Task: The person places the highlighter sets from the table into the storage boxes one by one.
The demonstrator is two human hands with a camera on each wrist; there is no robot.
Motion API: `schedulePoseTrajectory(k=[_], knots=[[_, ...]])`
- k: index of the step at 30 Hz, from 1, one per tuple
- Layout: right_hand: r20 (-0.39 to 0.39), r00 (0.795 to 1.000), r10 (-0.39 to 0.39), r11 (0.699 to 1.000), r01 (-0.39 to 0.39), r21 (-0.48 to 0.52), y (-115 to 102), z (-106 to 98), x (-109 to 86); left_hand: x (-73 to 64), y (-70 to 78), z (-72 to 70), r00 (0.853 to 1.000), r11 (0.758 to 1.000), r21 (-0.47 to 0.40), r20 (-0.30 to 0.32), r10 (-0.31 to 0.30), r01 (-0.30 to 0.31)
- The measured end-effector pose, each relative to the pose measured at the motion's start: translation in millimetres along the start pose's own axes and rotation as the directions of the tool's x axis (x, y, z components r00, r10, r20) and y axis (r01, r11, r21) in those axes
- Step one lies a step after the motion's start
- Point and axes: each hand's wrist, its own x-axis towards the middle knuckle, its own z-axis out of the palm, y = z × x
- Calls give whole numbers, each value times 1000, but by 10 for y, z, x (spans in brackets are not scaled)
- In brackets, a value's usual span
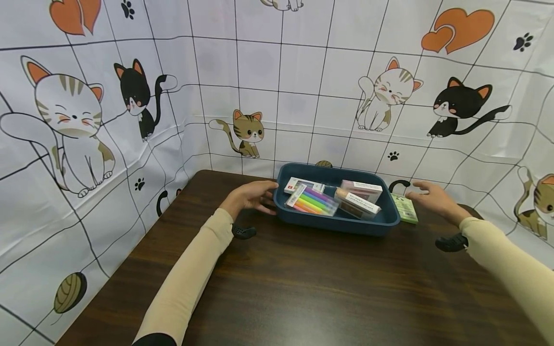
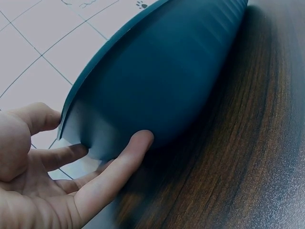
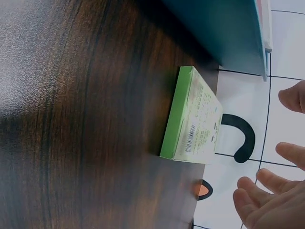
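Note:
A dark blue plastic bin (image 1: 337, 225) sits on the table near the wall, holding several small packages. My left hand (image 1: 254, 196) is at its left end, thumb tip at the rim and spread fingers (image 2: 114, 176) against the outer wall. Past the bin's right end, a flat green box (image 1: 404, 208) lies on the table; in the right wrist view this box (image 3: 195, 119) shows a barcode. My right hand (image 1: 437, 199) hovers just right of the box, fingers apart and holding nothing.
Inside the bin are a pack of rainbow-coloured pens (image 1: 313, 201), a white box (image 1: 303, 185), a pinkish box (image 1: 361, 190) and a brown package with a white label (image 1: 357, 204). The dark wood table (image 1: 324, 283) meets a cat-patterned sheet (image 1: 303, 115) behind.

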Motion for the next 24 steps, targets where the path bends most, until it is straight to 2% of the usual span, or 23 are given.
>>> schedulePoseTrajectory(k=[5, 12, 20, 24], knots=[[-7, 1000, 3, 1000, -3, -31, 52, 58, 8, 4, 0, -7, 1000, 1000, 2, 0, 4, -4], [14, 1000, 27, 1000, -26, -6, 110, 152, -6, 18, -17, 11, 1000, 1000, 13, -5, 5, -5], [13, 999, 48, 999, -47, -25, 61, 116, -29, 19, -6, 10, 1000, 1000, 15, -5, 12, -12], [53, 997, 63, 998, -64, 1, 86, 123, -42, 8, -4, 8, 1000, 1000, 11, -10, 1, -1]])
